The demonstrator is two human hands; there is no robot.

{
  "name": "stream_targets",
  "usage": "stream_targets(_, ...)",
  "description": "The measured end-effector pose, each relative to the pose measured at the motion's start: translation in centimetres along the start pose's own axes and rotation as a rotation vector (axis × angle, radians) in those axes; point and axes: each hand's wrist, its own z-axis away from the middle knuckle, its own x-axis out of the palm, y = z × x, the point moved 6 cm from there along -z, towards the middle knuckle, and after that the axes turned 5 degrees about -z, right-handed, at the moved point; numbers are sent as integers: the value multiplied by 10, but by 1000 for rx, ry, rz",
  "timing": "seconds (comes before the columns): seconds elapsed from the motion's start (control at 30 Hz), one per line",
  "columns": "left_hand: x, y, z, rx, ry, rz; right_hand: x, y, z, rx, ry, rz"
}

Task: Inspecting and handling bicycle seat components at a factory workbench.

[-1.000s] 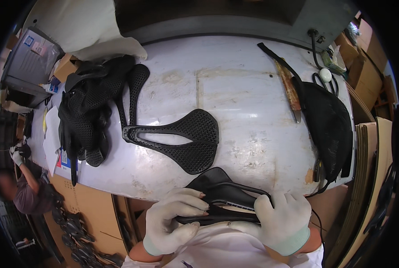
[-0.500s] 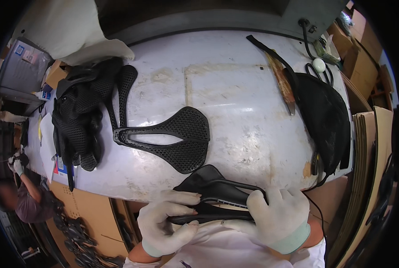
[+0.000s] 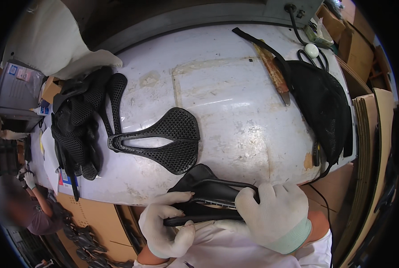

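A black bicycle saddle is held underside up at the table's near edge, its rails showing. My gloved left hand grips its wide end, fingers on one side and thumb on the near edge. Around the narrower end my gloved right hand is closed, the thumb pointing along the near edge. Just beyond lies a black honeycomb saddle pad with a long central slot, its nose to the left. Several more such pads are heaped at the left of the table.
On the right of the white table lie a black mesh bag and a blade with a worn, wrapped handle. A round white object sits by a cable. Cardboard sheets stand at right. A co-worker is at far left.
The view has shifted slightly, so the table's things appear a little further left. Both hands keep their grip on the saddle. The co-worker's head and arms have moved.
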Motion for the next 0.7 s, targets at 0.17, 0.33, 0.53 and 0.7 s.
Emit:
stream_targets(0.17, 0, 0, -6, -17, -61, 76, -5, 5, -7, -4, -33, -45)
stream_targets(0.33, -1, -12, -18, -89, -203, 25, 1, 11, -11, -26, -27, -83)
stream_targets(0.53, 2, -15, -18, -75, -22, 75, -2, -4, -12, 104, 24, 7)
stream_targets(0.7, -1, -19, -14, -93, 94, 117, -4, -4, -15, 48, 62, 47)
